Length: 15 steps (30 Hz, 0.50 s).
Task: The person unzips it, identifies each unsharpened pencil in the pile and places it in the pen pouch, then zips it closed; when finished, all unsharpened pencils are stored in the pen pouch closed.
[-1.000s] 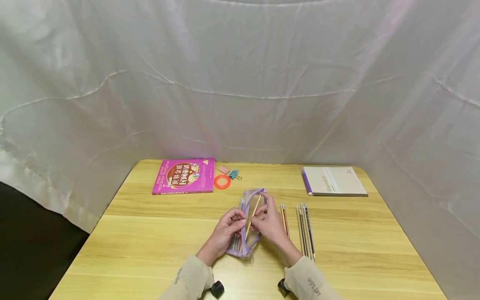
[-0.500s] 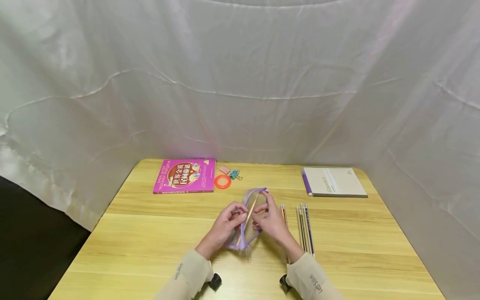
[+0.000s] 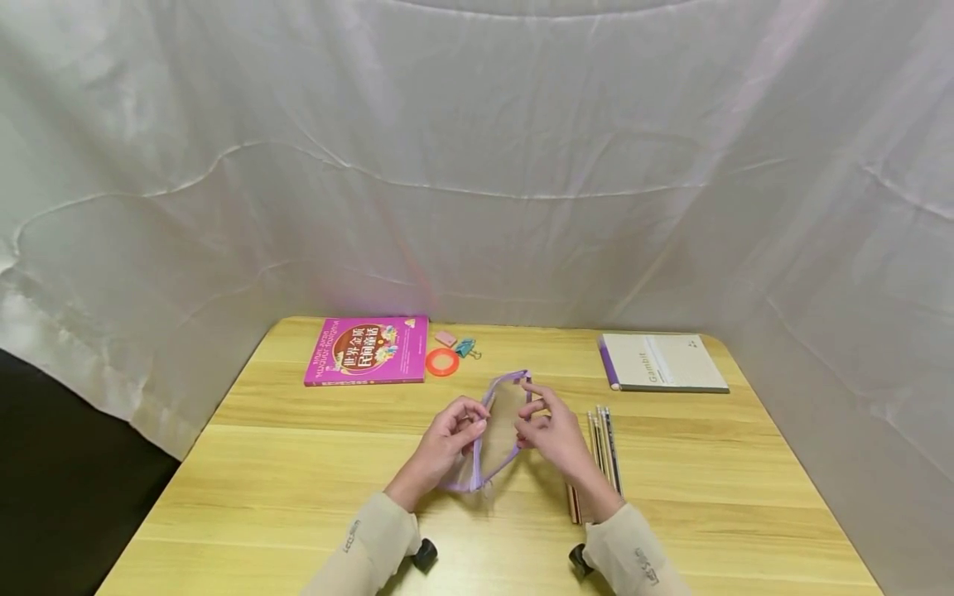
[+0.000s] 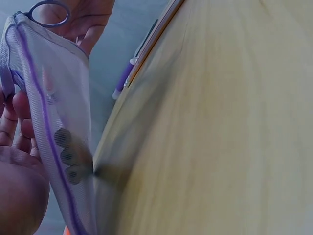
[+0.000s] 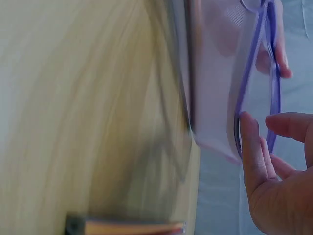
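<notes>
A see-through pencil case (image 3: 501,426) with purple edging is held up above the table, its zip mouth spread. My left hand (image 3: 447,439) pinches the left edge of the mouth between thumb and fingers. My right hand (image 3: 553,434) is at the opposite edge, fingers loosely bent and apart; in the right wrist view one fingertip touches the purple rim (image 5: 249,73). No pencil shows between the right hand's fingers. Through the case wall, the left wrist view shows several round grey ends (image 4: 68,156). To the right lie several pencils (image 3: 605,447), partly behind the right wrist.
A pink book (image 3: 368,352) lies at the back left. Beside it are an orange tape ring (image 3: 442,362), a pink eraser (image 3: 445,338) and teal binder clips (image 3: 465,347). A notebook (image 3: 667,362) with a purple marker (image 3: 608,362) is at the back right.
The pencil that my right hand held slanting in the case's mouth has been let go and has dropped from sight. The right hand has shifted slightly right, and the mouth is wider.
</notes>
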Tool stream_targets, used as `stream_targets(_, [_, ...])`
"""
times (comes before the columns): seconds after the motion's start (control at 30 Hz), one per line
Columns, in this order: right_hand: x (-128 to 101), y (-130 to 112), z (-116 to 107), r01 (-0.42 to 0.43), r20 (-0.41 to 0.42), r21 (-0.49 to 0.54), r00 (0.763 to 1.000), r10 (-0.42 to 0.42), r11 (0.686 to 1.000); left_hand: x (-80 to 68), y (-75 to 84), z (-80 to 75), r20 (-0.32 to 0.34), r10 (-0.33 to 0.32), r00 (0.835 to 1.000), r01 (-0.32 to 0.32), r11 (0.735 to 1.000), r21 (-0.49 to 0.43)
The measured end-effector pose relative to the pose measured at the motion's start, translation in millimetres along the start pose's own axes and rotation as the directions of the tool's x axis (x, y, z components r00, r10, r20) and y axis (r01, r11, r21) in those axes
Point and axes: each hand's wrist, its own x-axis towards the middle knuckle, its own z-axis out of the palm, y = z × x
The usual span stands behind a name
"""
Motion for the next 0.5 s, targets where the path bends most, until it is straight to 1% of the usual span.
stream_targets(0.2, [-0.7,5.8,-24.5,-0.035,-0.038,-0.022,0.999,0.034,0.999,-2.2,-3.6,1.9,0.005,0.003,1.0,-0.003,1.0,-0.03])
stream_targets(0.37, [-2.6,17.3,-46.6,-0.073,-0.082,-0.121,0.995,0.064,0.99,-3.9,-8.2,4.1,0.013,0.02,1.0,-0.019,0.998,-0.059])
stream_targets(0.5, [-3.9,26.1,-56.9,-0.11,-0.1,-0.19,0.991,0.093,0.976,-4.3,-11.7,4.9,0.012,0.021,1.0,-0.02,0.997,-0.08])
